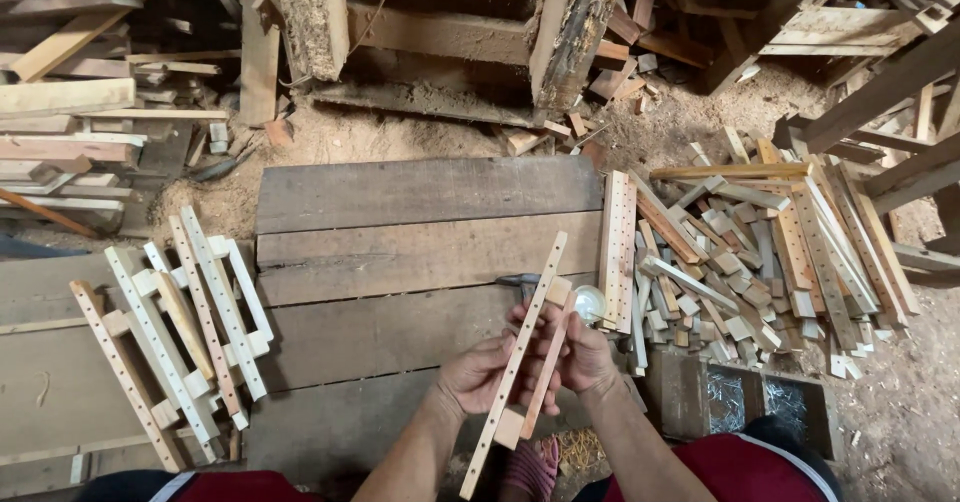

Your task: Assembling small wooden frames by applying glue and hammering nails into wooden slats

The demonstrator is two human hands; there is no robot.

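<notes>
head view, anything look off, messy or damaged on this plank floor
Nothing looks broken. Both hands, left hand and right hand, hold a pale drilled wooden strip frame. Small wooden offcuts lie in a loose heap right of the dark plank platform, sawdust around.

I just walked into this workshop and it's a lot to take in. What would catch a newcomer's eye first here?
First, the two hands at bottom centre: the left hand and right hand hold a long pale wooden strip drilled with a row of holes over dark worn planks. To the right lies a heap of short pale wood offcuts. At lower left sits a stack of finished pale ladder-like frames.
</notes>
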